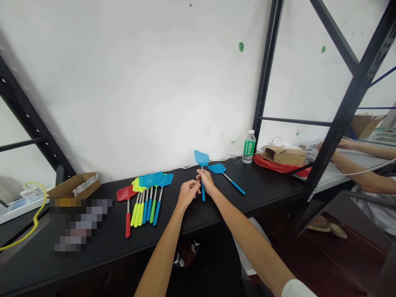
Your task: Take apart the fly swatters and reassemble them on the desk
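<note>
In the head view my right hand (206, 180) is closed around a blue fly swatter (201, 158), whose head points up toward the wall. Its blue handle end shows below my fingers. My left hand (188, 193) is just to the left, fingers curled together close to that handle; whether anything is pinched in them I cannot make out. Another blue fly swatter (236, 188) lies on the black table to the right of my hands. On the left lie several more in a row: a red fly swatter (128, 225), then yellow, blue and green-handled ones (152, 210), their heads overlapping.
An open cardboard box (74, 186) and a blurred-out patch are at the left of the table (102, 243). A green-labelled bottle (249, 147) stands at the back right, near a torn carton (286, 156) on red material. Beyond the rack post, another person's arms (352, 167) are visible.
</note>
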The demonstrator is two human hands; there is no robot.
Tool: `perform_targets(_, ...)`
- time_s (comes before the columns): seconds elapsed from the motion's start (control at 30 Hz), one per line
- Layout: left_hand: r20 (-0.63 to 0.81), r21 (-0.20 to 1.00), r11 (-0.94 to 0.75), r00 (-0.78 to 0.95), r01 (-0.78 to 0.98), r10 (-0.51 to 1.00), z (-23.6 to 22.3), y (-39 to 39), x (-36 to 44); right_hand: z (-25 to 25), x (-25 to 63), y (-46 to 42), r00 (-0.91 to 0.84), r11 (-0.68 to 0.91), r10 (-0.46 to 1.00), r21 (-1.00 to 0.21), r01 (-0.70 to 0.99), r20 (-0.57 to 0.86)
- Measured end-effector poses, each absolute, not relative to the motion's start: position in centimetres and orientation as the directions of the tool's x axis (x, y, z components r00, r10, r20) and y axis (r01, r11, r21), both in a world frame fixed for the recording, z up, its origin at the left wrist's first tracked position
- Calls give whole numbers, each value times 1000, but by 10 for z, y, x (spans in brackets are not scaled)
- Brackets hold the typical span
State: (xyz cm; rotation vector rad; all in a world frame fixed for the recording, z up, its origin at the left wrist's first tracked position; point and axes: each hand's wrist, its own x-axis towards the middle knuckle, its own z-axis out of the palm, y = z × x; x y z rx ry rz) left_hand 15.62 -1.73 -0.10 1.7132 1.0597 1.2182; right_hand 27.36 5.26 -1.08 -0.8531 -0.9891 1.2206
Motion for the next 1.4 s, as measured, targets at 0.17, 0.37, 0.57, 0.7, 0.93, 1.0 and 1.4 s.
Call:
perform_targets(0.17, 328, 900, -364, 177, 240, 928, -2, -16, 156, -14, 273, 55, 84, 183, 983, -921, -344, 164)
perform_targets(0.37, 342, 885, -375, 162, 274, 926, -3, -16, 157, -17, 273, 58, 155, 178, 979, -917, -356, 129)
perform_targets(0.57, 356, 879, -386, 153, 279, 922, -5, -14, 157, -16, 275, 59, 133, 164, 984, -912, -376, 121)
perform_targets(0.7, 358, 873, -385, 142, 298, 923, -8, -12, 157, -16, 277, 58, 78, 167, 986, -900, -402, 148)
perform_targets(0.93, 348, 883, -371, 130, 289, 929, -7, -13, 158, -13, 275, 54, 93, 166, 986, -921, -354, 142)
perform_targets(1.0, 345, 881, -369, 130, 297, 929, -7, -13, 158, -12, 277, 52, 105, 174, 983, -928, -330, 147)
perform_targets(1.4, 339, 862, -378, 171, 338, 925, -8, -12, 157, -7, 323, 26, 197, 36, 932, -621, 783, 303)
